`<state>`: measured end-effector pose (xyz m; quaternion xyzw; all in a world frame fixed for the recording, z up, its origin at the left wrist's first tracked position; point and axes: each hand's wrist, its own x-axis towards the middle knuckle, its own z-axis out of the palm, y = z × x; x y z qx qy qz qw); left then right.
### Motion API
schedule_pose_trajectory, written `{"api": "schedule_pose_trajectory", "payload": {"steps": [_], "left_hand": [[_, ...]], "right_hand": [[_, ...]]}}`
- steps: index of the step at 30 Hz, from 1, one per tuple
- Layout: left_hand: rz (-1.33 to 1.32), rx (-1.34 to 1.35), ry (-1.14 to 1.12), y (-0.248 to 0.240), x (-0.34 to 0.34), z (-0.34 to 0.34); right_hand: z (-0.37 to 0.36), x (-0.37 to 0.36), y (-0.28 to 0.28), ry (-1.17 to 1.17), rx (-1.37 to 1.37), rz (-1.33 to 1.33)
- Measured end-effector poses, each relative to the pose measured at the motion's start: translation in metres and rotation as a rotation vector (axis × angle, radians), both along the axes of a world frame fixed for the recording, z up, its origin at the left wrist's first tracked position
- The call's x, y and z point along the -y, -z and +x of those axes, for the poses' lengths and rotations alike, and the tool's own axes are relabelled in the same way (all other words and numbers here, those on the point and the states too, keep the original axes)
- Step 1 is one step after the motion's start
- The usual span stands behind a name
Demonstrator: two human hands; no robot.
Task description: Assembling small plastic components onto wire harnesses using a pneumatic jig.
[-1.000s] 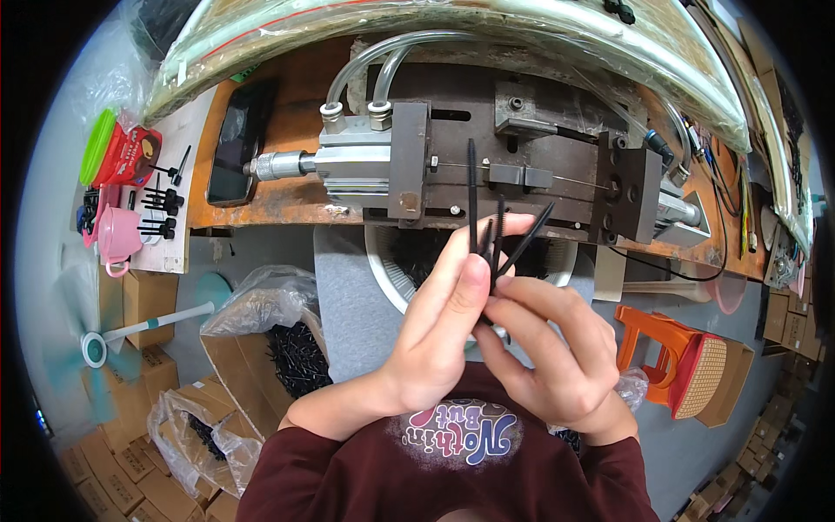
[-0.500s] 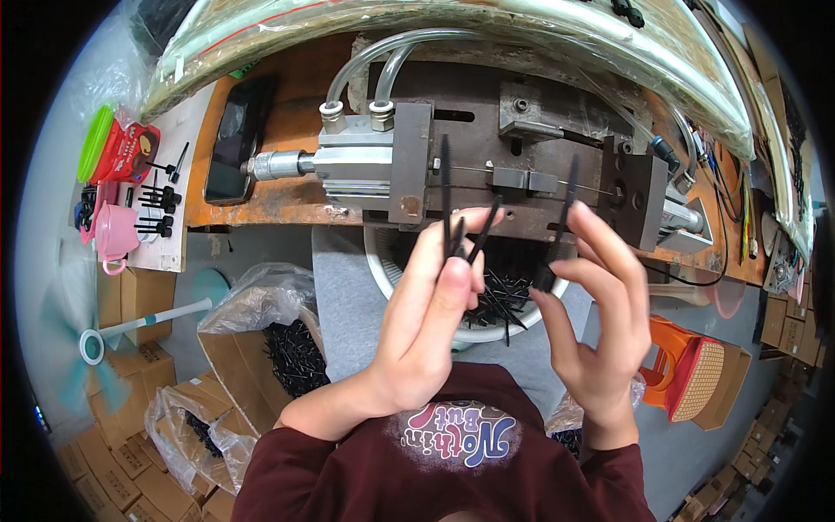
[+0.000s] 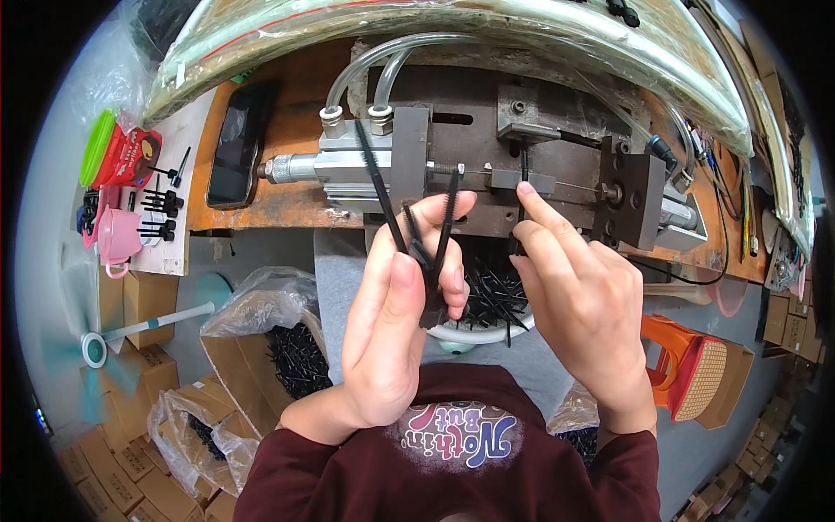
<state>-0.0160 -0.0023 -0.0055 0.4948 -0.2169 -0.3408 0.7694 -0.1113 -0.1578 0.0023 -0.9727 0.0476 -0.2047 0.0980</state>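
My left hand is closed around several black mascara wands, their bristled ends fanned upward and their caps partly hidden in the palm. With thumb and fingers, my right hand pinches one more black mascara wand. That wand stands upright in front of the small metal block at the middle of the bench machine; its tip reaches up toward the bracket behind. Whether it touches the block I cannot tell. Below my hands, a white basin in my lap holds many loose black wands.
An air cylinder with clear hoses flanks the machine's left. A phone lies on the bench; left of it are a pink cup and upright black wands. Bag-lined cartons and an orange stool stand below.
My right hand has moved left and forward, bringing its wand to the machine's block. My left hand has shifted left and slightly down with its wands.
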Motion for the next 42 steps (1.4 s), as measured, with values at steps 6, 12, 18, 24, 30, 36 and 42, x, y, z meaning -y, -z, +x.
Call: {"api": "schedule_pose_trajectory", "payload": {"steps": [6,12,18,24,30,36,42], "left_hand": [[-0.062,-0.016,0.086,0.003,0.005,-0.008],[0.064,-0.013,0.160,0.004,0.010,-0.012],[0.067,0.037,0.096,0.011,0.010,-0.011],[-0.010,0.059,0.062,0.009,0.007,-0.005],[-0.120,-0.007,0.036,0.006,0.006,-0.003],[-0.376,-0.123,0.053,0.009,0.009,0.000],[-0.291,-0.231,0.011,-0.003,0.019,-0.007]], "right_hand": [[-0.011,-0.019,-0.005,-0.278,0.281,0.197],[-0.015,-0.017,0.000,-0.243,0.332,0.268],[-0.017,-0.007,0.005,-0.096,0.250,0.352],[-0.005,0.005,0.015,-0.101,0.042,0.076],[0.001,0.004,0.000,-0.060,-0.095,0.008],[-0.002,0.007,-0.003,-0.167,0.127,0.201],[-0.015,-0.014,-0.001,-0.340,0.288,0.303]]}}
